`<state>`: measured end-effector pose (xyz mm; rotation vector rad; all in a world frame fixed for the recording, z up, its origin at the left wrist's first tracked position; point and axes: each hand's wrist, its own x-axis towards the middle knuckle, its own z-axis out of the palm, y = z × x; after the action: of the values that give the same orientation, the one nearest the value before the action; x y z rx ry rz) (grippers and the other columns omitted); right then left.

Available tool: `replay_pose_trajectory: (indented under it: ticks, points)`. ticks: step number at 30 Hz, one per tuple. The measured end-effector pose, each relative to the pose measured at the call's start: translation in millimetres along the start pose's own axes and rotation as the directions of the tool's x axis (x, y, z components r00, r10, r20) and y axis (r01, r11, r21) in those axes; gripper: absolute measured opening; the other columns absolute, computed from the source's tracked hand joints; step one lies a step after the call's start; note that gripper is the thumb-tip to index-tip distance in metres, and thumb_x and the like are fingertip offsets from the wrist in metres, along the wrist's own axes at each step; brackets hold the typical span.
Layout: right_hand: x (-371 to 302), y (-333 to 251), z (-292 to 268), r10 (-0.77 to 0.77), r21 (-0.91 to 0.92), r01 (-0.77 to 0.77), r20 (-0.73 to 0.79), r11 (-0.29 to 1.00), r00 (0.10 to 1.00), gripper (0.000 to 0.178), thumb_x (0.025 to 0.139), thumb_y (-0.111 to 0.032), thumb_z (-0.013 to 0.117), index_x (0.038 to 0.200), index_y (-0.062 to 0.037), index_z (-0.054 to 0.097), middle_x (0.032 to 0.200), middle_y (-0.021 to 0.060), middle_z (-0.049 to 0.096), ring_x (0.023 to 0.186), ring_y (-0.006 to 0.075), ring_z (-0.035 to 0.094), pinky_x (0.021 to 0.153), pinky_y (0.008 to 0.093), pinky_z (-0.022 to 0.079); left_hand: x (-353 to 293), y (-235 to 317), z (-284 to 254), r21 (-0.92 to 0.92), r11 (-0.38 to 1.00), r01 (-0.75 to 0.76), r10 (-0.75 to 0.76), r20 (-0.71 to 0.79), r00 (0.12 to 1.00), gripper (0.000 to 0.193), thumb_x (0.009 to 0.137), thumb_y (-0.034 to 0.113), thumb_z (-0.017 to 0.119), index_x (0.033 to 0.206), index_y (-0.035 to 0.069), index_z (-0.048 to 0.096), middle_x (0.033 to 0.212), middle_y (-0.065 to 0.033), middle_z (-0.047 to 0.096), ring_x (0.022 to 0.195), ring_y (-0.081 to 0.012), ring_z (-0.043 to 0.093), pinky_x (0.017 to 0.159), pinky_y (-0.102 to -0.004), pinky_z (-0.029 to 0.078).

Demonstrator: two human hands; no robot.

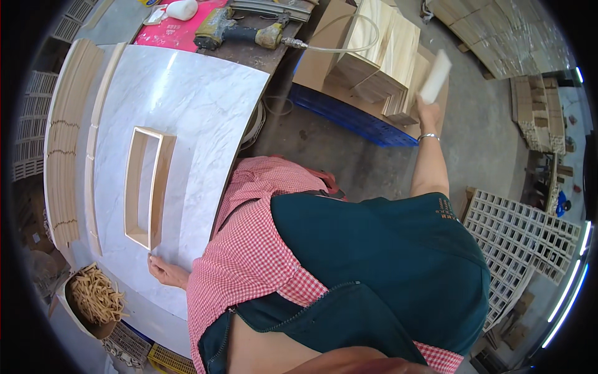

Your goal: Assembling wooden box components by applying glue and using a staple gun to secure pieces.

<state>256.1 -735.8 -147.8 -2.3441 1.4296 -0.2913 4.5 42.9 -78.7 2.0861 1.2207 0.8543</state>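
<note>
A narrow rectangular wooden frame (163, 181) with open middle rests on a white marble-patterned tabletop (193, 112). My left hand (168, 273) is at the frame's near corner, fingers curled together; whether it pinches anything there cannot be made out. Far to the right, my stretched-out right hand (428, 113) grips the lower end of a pale wooden board (436, 78). It is beside a stack of wooden boards (380, 56) standing on cardboard over a blue pallet (355, 121).
A nail gun (240, 34) with an air hose lies at the table's far end, near a white bottle (182, 9). Wood strips (65, 143) line the left side. A box of small wood pieces (96, 296) stands at the lower left. Slotted wooden stacks (517, 234) are at right.
</note>
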Motion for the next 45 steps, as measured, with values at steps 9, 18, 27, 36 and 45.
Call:
replay_pose_trajectory:
  ticks: [9, 18, 27, 36, 45]
  points:
    - [-149, -258, -77, -0.829, 0.637, 0.673, -0.093, 0.375, 0.551, 0.056, 0.087, -0.018, 0.080, 0.135, 0.0019, 0.059, 0.115, 0.0148, 0.069, 0.092, 0.0218, 0.065, 0.082, 0.0328, 0.055, -10, -4, -27, 0.093, 0.992, -0.086, 0.073, 0.134, 0.988, 0.039, 0.092, 0.018, 0.070, 0.127, 0.000, 0.065, 0.127, -0.0161, 0.065, 0.119, -0.0286, 0.060, 0.106, -0.0368, 0.045]
    - [-451, -385, -54, -0.561, 0.672, 0.408, -0.012, -0.617, -0.828, 0.068, 0.080, -0.008, 0.080, 0.144, -0.0101, 0.056, 0.148, 0.0103, 0.054, 0.130, 0.0293, 0.055, 0.111, 0.0377, 0.045, -22, 30, -37, -0.009, 0.998, -0.055, 0.054, -0.024, 0.998, 0.035, 0.083, 0.024, 0.079, 0.111, 0.004, 0.075, 0.106, -0.0079, 0.072, 0.096, -0.0239, 0.064, 0.086, -0.0334, 0.051]
    - [-500, -421, -20, -0.336, 0.660, 0.278, 0.041, -0.698, -0.941, 0.070, 0.078, -0.006, 0.080, 0.144, -0.0112, 0.056, 0.150, 0.0092, 0.052, 0.134, 0.0311, 0.051, 0.115, 0.0388, 0.042, -7, 51, -19, 0.104, 0.990, -0.091, 0.095, -0.043, 0.995, 0.031, 0.083, 0.021, 0.081, 0.109, 0.004, 0.077, 0.104, -0.0081, 0.074, 0.089, -0.0197, 0.067, 0.080, -0.0312, 0.053]
    - [-498, -426, 11, -0.351, 0.672, 0.289, 0.047, -0.682, -0.935, 0.062, 0.077, -0.009, 0.082, 0.136, -0.0097, 0.063, 0.143, 0.0072, 0.059, 0.125, 0.0325, 0.059, 0.110, 0.0384, 0.047, -1, 58, -21, 0.303, 0.935, -0.187, 0.212, -0.053, 0.976, 0.026, 0.085, 0.028, 0.077, 0.099, 0.007, 0.080, 0.092, -0.0053, 0.077, 0.077, -0.0218, 0.066, 0.073, -0.0322, 0.053]
    - [-497, -423, 26, -0.306, 0.537, 0.253, -0.010, -0.805, -0.952, 0.059, 0.081, -0.012, 0.081, 0.137, -0.0124, 0.063, 0.146, 0.0057, 0.057, 0.131, 0.0308, 0.055, 0.112, 0.0373, 0.046, -1, 65, -25, 0.416, 0.870, -0.264, 0.287, 0.008, 0.958, 0.022, 0.087, 0.025, 0.074, 0.096, 0.006, 0.080, 0.091, -0.0031, 0.077, 0.078, -0.0215, 0.066, 0.077, -0.0325, 0.049]
